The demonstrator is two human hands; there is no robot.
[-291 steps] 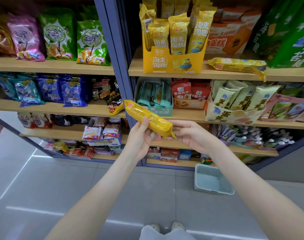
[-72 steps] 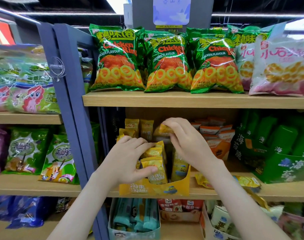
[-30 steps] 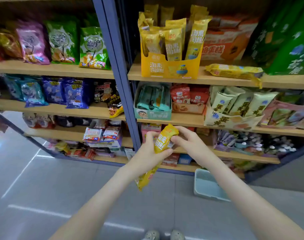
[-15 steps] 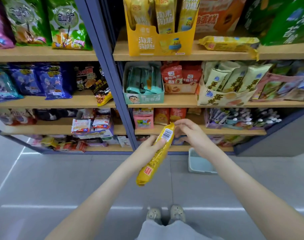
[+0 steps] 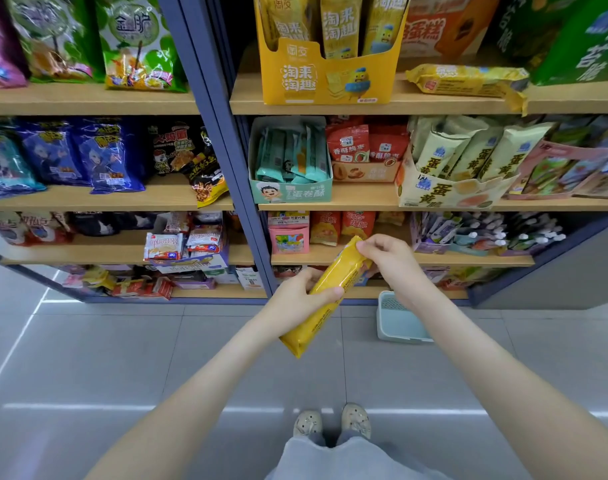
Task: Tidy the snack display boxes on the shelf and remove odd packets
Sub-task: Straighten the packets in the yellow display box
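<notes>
Turning yellow packet (image 5: 313, 323), other face now showing.

Floor (image 5: 105, 358), 7 to 9 o'clock: open and wide; shoes (image 5: 330, 422) at 6.
Basket (image 5: 396, 327), 3 o'clock of the held packet (image 5: 316, 306): top open.
Top shelf (image 5: 434, 103), 12 o'clock: yellow box (image 5: 326, 77) crammed full; loose packet (image 5: 465, 81) lies flat at 1.

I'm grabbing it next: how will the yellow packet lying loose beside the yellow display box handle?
Probably light: the loose yellow packet is thin film. Its crimped end droops over the shelf edge, so the ends look floppy. The glossy wrapper may be slippery.
</notes>
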